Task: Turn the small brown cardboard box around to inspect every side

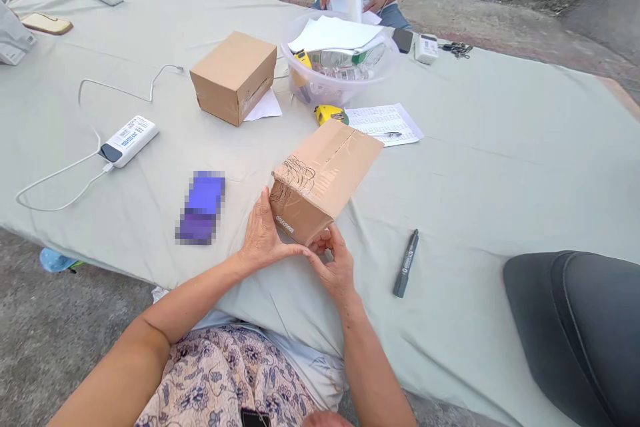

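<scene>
A brown cardboard box [333, 163] with black scribbles on its top stands tilted on the cloth-covered table. At its near left corner my left hand [265, 233] holds it, fingers along the side and thumb stretched across the front. My right hand [334, 260] grips the box at its near right lower corner, with fingers curled partly under it. Both thumbs meet in front of the box. A black marker [406, 263] lies to the right of my right hand. Left of my left hand is a blurred purple-blue object [201, 207].
Another cardboard box [234, 77], a plastic basin [340, 88] with bottles and paper, a yellow tape measure [330, 113] and a printed sheet [385, 123] are farther back. A cabled white power bank [131, 140] lies left, a black rounded object [580, 333] right. A person sits opposite.
</scene>
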Tool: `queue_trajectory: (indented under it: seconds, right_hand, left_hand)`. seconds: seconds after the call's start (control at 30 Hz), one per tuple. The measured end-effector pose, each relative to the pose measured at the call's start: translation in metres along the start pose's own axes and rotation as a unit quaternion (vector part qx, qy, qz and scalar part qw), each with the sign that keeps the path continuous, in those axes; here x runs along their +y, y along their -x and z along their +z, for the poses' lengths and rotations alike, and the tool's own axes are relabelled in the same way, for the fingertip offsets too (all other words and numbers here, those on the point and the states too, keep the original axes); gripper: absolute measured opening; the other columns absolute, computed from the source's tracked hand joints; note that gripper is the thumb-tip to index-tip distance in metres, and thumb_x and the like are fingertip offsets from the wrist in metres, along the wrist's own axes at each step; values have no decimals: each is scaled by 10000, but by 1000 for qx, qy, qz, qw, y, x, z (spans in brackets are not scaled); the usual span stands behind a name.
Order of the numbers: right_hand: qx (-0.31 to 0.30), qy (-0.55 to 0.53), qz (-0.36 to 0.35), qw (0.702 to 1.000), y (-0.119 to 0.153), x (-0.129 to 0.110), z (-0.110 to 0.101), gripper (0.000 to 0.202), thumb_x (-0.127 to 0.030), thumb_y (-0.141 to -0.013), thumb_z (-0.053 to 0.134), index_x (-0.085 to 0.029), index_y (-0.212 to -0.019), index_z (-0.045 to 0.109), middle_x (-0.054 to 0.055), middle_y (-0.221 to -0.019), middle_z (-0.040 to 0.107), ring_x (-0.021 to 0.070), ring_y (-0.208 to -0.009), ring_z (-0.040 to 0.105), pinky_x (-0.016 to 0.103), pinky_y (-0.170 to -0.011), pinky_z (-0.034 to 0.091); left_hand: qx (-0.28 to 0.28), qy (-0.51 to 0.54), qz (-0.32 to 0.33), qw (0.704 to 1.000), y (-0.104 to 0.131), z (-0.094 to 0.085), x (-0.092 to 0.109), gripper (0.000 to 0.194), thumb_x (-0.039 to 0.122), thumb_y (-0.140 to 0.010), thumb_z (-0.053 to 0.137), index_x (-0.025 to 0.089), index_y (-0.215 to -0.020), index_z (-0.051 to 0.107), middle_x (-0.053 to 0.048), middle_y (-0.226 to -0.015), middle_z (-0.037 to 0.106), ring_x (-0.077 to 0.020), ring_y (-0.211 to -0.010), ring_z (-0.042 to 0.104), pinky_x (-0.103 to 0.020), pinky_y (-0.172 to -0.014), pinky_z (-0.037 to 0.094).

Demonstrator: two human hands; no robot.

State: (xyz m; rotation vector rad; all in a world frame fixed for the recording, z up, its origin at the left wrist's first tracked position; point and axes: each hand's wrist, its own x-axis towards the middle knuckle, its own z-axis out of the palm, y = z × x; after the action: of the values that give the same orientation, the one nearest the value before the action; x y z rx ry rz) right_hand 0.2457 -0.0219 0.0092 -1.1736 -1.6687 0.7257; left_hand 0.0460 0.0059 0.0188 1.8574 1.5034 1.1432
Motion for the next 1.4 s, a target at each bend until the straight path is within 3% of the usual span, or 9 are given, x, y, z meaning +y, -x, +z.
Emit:
queue_trajectory:
  seconds: [0.2,0.37,0.63,0.7,0.8,0.9,1.0,1.1,1.4]
  right_hand:
    - [-47,17,1,999,-5,-5,4,717,-322,-939,636,-282,-1582,321,6,-896,742,142,-686,668,288,-605,544]
    - [-30,31,57,997,-5,-5,2,529,-318,-936,623,-236,-1439,484,-4,-820,753,140,-667,681,273,-581,543]
    - [276,86,143,946,-14,-2,-21,474,-459,-879,668,-198,-1264,573,-14,-805,689,140,-633,661,293,-605,536]
    - [365,86,151,915,-19,-1,-30,515,-495,-882,637,-196,-1291,548,26,-930,685,159,-729,675,306,-634,530]
    - [416,91,176,888,-22,2,-43,577,-547,-907,557,-218,-1376,486,90,-1169,646,221,-1030,677,354,-751,548]
    - [412,57,197,888,-24,6,-50,560,-602,-953,430,-251,-1387,474,91,-1238,615,248,-1182,624,405,-875,543]
    - [394,-10,192,899,-25,10,-50,557,-669,-945,375,-217,-1203,574,74,-1059,626,244,-1023,649,408,-838,535]
    - [375,-22,166,912,-26,13,-46,554,-692,-917,423,-204,-1111,603,67,-1011,623,240,-978,648,424,-863,533]
    - [299,-74,135,942,-20,11,-38,563,-567,-871,616,-179,-1278,588,132,-1255,642,277,-1210,632,505,-1061,505]
  left_hand:
    - [-14,-35,-22,999,-1,3,-1,1511,566,-649,900,229,-1612,-215,-301,-1654,234,-468,-1512,360,-637,-1162,399]
    - [-15,-27,-27,999,-2,5,0,1440,485,-706,873,238,-1607,-222,-279,-1679,192,-436,-1562,287,-613,-1204,384]
    - [-57,39,31,997,-4,1,0,1408,366,-704,847,253,-1619,-217,-242,-1695,174,-432,-1573,263,-617,-1227,373]
    - [-91,64,46,993,-5,-3,0,1392,358,-707,835,253,-1624,-208,-229,-1705,158,-427,-1586,231,-617,-1247,347]
    - [-163,100,67,979,-8,-9,0,1364,339,-700,822,243,-1642,-160,-212,-1719,140,-425,-1598,197,-608,-1271,315]
    - [-209,123,86,966,-11,-15,1,1347,340,-697,817,235,-1654,-125,-202,-1723,149,-420,-1598,202,-598,-1282,300]
    - [-215,139,73,964,-12,-19,1,1294,403,-732,809,241,-1664,-74,-181,-1729,163,-399,-1606,198,-581,-1294,287]
    - [-184,172,33,967,-15,-21,-1,1137,490,-806,744,266,-1671,41,-141,-1735,191,-374,-1606,215,-567,-1289,301]
    - [-108,270,-43,956,-25,-27,-5,807,624,-945,494,257,-1632,282,-108,-1693,337,-340,-1556,352,-538,-1245,384]
